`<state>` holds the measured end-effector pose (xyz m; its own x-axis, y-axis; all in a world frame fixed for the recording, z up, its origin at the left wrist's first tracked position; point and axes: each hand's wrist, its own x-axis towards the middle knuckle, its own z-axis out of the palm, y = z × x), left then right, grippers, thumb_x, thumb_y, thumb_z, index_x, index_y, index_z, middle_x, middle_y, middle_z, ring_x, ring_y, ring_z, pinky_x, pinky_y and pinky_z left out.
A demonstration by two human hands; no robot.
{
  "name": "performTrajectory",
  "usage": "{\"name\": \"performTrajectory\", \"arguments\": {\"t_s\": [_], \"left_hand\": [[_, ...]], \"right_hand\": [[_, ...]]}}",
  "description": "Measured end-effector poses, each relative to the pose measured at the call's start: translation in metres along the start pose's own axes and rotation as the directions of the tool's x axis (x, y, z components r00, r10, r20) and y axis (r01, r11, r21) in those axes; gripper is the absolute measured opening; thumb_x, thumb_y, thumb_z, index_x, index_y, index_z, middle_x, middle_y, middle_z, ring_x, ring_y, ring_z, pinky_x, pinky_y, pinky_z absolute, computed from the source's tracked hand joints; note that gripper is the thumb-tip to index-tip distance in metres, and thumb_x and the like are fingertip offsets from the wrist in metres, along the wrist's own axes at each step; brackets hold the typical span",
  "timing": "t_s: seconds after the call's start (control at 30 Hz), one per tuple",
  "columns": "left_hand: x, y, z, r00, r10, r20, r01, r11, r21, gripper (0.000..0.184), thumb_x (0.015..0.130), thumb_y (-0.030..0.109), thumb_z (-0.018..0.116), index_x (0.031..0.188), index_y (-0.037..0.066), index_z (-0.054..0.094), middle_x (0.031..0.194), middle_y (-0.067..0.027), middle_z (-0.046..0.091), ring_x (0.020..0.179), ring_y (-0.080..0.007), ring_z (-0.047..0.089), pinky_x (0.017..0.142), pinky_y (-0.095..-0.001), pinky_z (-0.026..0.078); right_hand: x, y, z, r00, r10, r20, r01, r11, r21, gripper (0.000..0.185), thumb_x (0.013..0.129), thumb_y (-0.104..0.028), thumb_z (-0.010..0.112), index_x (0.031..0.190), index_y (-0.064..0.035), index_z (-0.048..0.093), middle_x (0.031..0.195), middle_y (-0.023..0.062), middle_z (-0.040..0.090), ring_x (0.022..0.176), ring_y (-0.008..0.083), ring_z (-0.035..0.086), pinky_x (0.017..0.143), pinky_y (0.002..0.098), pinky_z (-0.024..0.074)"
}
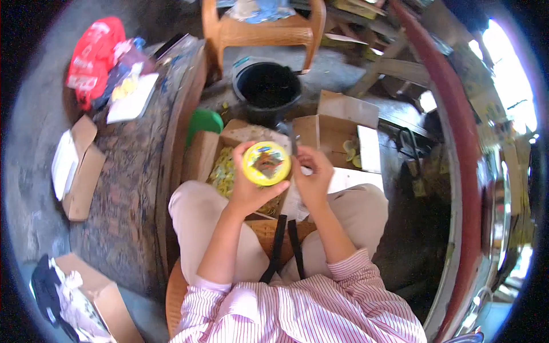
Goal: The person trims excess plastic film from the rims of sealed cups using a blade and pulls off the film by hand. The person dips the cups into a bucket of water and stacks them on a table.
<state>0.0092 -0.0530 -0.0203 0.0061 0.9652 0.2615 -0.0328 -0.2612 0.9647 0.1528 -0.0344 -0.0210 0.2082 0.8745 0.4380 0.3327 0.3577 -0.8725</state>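
My left hand (pixel 249 191) is wrapped round a round yellow-rimmed container (pixel 266 164) with a dark, shiny picture-like middle facing up. Whether that middle is a printed label or contents under a clear top, I cannot tell. Just to its right, my right hand (pixel 314 174) has its fingers curled and pinched close to the rim. What those fingertips hold, if anything, is too blurred to name. Below both hands stands an open cardboard box (pixel 201 157) with many yellow ring-like pieces (pixel 223 173) in it, partly hidden by my left hand.
A second open cardboard box (pixel 334 134) with a few yellowish pieces stands at right. Beyond are a black bucket (pixel 267 86) and an orange plastic chair (pixel 260 35). A wooden bench (pixel 123 188) on the left bears a red bag (pixel 98 57) and a small carton (pixel 83 171).
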Motion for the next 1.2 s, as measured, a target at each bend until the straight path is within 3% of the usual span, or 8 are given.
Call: {"name": "performTrajectory", "arguments": {"t_s": [0.17,0.3,0.43,0.57,0.63,0.7,0.93,1.2], "left_hand": [[0.008,-0.002,-0.008,0.994,0.004,-0.112,0.017,0.982,0.187,0.085,0.061,0.009,0.079,0.123,0.005,0.021,0.115,-0.013,0.041,0.106,-0.0205,0.047,0.092,-0.0317,0.039],[0.013,-0.039,-0.022,0.968,-0.083,-0.237,0.09,0.996,0.02,0.074,0.067,0.008,0.076,0.123,0.003,0.026,0.115,-0.0135,0.044,0.105,-0.0208,0.047,0.092,-0.0325,0.039],[0.018,-0.053,-0.03,0.936,-0.104,-0.336,0.179,0.963,0.202,0.071,0.069,0.004,0.072,0.121,0.004,0.024,0.115,-0.0136,0.045,0.105,-0.0204,0.048,0.089,-0.0301,0.041],[0.021,-0.063,-0.031,0.956,-0.147,-0.253,0.141,0.989,-0.042,0.073,0.07,0.003,0.072,0.125,0.003,0.025,0.117,-0.0131,0.044,0.105,-0.02,0.048,0.088,-0.03,0.042],[0.021,-0.059,-0.033,0.97,-0.111,-0.215,0.104,0.994,-0.045,0.071,0.07,0.003,0.072,0.124,0.003,0.027,0.117,-0.0126,0.044,0.105,-0.02,0.048,0.088,-0.0297,0.042],[0.022,-0.056,-0.032,0.973,-0.071,-0.219,0.063,0.997,-0.044,0.069,0.07,0.002,0.072,0.123,0.003,0.03,0.117,-0.0119,0.044,0.105,-0.0196,0.048,0.088,-0.0292,0.042],[0.02,-0.052,-0.037,0.965,-0.164,-0.206,0.135,0.98,-0.144,0.066,0.07,0.001,0.071,0.122,0.003,0.031,0.116,-0.0115,0.044,0.105,-0.0195,0.048,0.089,-0.0301,0.042],[0.017,-0.04,-0.041,0.962,-0.162,-0.219,0.159,0.987,-0.03,0.066,0.072,0.004,0.07,0.124,0.003,0.03,0.116,-0.0116,0.044,0.104,-0.0193,0.049,0.086,-0.0291,0.044]], "right_hand": [[-0.006,0.033,0.009,0.982,0.145,0.124,-0.151,0.988,0.041,0.026,0.067,0.004,0.061,0.093,-0.0036,0.061,0.086,0.0105,0.062,0.061,0.0148,0.06,0.054,0.0259,0.0485],[0.023,-0.011,-0.022,0.995,-0.092,-0.026,0.094,0.99,0.103,0.027,0.066,0.007,0.061,0.091,-0.0021,0.061,0.082,0.01,0.06,0.061,0.0135,0.059,0.055,0.025,0.0484],[0.059,-0.093,-0.106,0.881,-0.448,-0.149,0.381,0.861,-0.337,0.023,0.065,0.007,0.059,0.086,-0.0025,0.062,0.084,0.0108,0.062,0.067,0.0186,0.06,0.06,0.0271,0.0494],[0.074,-0.177,-0.215,0.63,-0.776,-0.04,0.371,0.345,-0.862,0.009,0.066,0.0,0.061,0.072,-0.0063,0.063,0.078,0.0087,0.065,0.068,0.0216,0.062,0.062,0.0305,0.0489],[0.069,-0.201,-0.259,0.673,-0.648,-0.357,-0.037,0.452,-0.891,0.019,0.073,-0.003,0.065,0.091,-0.0023,0.061,0.083,0.0083,0.064,0.073,0.0136,0.062,0.059,0.0259,0.0486],[0.072,-0.215,-0.316,0.679,-0.689,-0.252,0.088,0.417,-0.905,0.053,0.072,0.004,0.064,0.121,-0.0083,0.049,0.1,0.009,0.061,0.07,0.0104,0.061,0.061,0.0262,0.0504],[0.087,-0.202,-0.455,0.982,-0.127,-0.142,-0.12,0.171,-0.978,0.06,0.057,0.006,0.064,0.114,-0.0081,0.053,0.083,0.0089,0.062,0.067,0.015,0.059,0.061,0.0289,0.0479],[0.093,-0.172,-0.467,0.927,0.341,-0.156,-0.244,0.231,-0.942,0.049,0.059,-0.019,0.068,0.105,-0.0027,0.059,0.086,0.0151,0.064,0.079,0.0225,0.061,0.073,0.0342,0.0468]]}}
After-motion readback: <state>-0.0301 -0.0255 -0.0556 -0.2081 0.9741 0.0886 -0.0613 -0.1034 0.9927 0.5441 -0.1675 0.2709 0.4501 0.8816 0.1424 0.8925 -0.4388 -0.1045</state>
